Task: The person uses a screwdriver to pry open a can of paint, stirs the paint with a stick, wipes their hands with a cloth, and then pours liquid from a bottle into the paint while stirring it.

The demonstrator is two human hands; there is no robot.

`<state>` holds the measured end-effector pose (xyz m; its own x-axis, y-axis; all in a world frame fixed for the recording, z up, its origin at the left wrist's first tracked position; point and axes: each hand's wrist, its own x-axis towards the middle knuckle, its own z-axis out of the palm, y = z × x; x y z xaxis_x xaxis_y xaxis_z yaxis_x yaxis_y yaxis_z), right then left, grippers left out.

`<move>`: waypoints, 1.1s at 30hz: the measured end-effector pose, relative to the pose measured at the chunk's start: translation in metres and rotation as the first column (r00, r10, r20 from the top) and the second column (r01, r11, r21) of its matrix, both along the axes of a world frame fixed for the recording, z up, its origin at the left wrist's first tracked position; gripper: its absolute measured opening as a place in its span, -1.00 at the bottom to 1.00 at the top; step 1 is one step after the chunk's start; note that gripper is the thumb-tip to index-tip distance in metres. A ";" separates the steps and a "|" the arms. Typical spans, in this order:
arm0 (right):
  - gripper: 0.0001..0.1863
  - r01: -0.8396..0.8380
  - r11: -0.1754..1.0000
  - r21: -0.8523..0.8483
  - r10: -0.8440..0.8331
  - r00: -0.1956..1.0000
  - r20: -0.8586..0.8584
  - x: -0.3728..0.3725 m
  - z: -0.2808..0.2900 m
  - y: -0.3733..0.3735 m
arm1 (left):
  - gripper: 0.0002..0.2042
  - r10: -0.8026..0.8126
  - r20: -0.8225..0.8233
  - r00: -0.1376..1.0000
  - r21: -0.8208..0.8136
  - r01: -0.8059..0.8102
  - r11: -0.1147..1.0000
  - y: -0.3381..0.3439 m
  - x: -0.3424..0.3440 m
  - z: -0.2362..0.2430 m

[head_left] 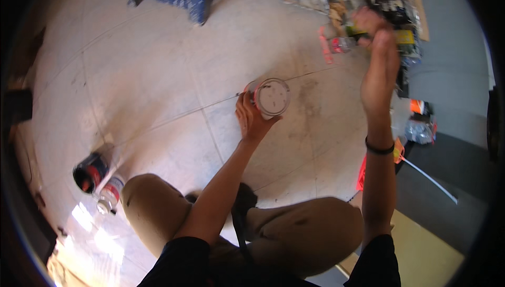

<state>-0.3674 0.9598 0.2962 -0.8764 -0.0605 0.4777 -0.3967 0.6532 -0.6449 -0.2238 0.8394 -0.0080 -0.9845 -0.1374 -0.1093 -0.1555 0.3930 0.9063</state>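
My left hand (pixel 251 118) is wrapped round a small round paint can (pixel 274 96) with a pale, stained top and a reddish side. The can stands out over the tiled floor in front of my knees. My right hand (pixel 377 37) is stretched far forward to the right, over a pile of odds and ends (pixel 392 11). Motion smears its fingers, so whether they hold anything does not show. A clear plastic bottle with a red label (pixel 343 44) lies just left of that hand.
A paint-spattered blue stand (pixel 197 3) rises at the far side. By my left knee are a dark open can (pixel 90 173) and a clear bottle (pixel 110 192). Right of my right forearm are a clear plastic container (pixel 420 131) and a white stick (pixel 431 179).
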 end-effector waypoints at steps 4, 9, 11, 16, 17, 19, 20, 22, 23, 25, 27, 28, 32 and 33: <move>-0.48 0.281 0.959 -0.032 -0.267 0.938 0.220 0.038 -0.002 0.043 | 0.23 -0.067 -0.119 0.991 -0.070 0.059 0.996 0.020 -0.002 -0.014; -0.44 0.408 0.913 -0.021 -0.408 0.913 0.015 0.052 -0.072 0.105 | 0.26 -0.102 -0.094 0.990 -0.067 0.096 0.993 0.046 0.002 -0.007; -0.39 0.333 0.943 0.009 -0.330 0.936 -0.127 0.050 -0.109 0.102 | 0.27 -0.108 -0.044 0.993 -0.031 0.106 0.994 0.048 0.004 -0.009; -0.30 0.265 0.926 0.267 -0.238 0.962 -0.131 0.057 -0.226 0.068 | 0.29 -0.185 0.108 0.977 0.101 0.174 0.980 0.049 -0.004 -0.009; -0.29 0.249 0.905 0.344 -0.232 0.968 -0.092 0.054 -0.235 0.067 | 0.29 -0.173 0.077 0.982 0.082 0.167 0.983 0.051 -0.014 -0.010; -0.28 0.248 0.960 0.132 -0.250 0.968 0.002 0.050 -0.246 0.090 | 0.31 -0.212 -0.118 0.970 -0.099 0.201 0.975 0.057 -0.019 -0.014; -0.26 0.268 0.962 -0.058 -0.259 0.958 0.121 0.053 -0.250 0.106 | 0.30 -0.215 -0.040 0.976 -0.120 0.209 0.970 0.061 -0.020 -0.015; -0.27 0.288 0.929 -0.232 -0.238 0.946 0.220 0.062 -0.232 0.135 | 0.30 -0.198 -0.052 0.979 -0.126 0.190 0.974 0.070 -0.020 -0.018; -0.27 0.326 0.866 -0.378 -0.207 0.924 0.322 0.069 -0.220 0.151 | 0.31 -0.194 -0.055 0.979 -0.114 0.187 0.976 0.076 -0.021 -0.018; -0.21 0.337 0.863 -0.378 -0.223 0.923 0.313 0.096 -0.204 0.185 | 0.31 -0.248 -0.087 0.965 -0.189 0.228 0.955 0.089 -0.027 -0.013; -0.13 0.360 0.856 -0.370 -0.245 0.914 0.323 0.095 -0.186 0.228 | 0.28 -0.372 -0.095 0.923 -0.272 0.335 0.902 0.105 -0.032 -0.016; -0.15 0.363 0.820 -0.442 -0.221 0.914 0.341 0.097 -0.179 0.249 | 0.28 -0.389 -0.102 0.916 -0.284 0.348 0.894 0.116 -0.034 -0.014; -0.07 0.292 0.540 -0.789 -0.038 0.945 0.324 0.061 -0.139 0.335 | 0.31 -0.421 -0.131 0.898 -0.243 0.383 0.891 0.173 -0.043 -0.013; -0.07 0.265 0.418 -0.869 0.043 0.950 0.310 0.051 -0.119 0.352 | 0.33 -0.420 -0.175 0.890 -0.238 0.376 0.896 0.197 -0.045 -0.015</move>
<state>-0.3162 1.3115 0.1772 -0.9281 0.3706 -0.0353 -0.0958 -0.3294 -0.9393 -0.2688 1.0366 -0.0226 -0.9563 0.2745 0.1008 0.2420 0.5498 0.7995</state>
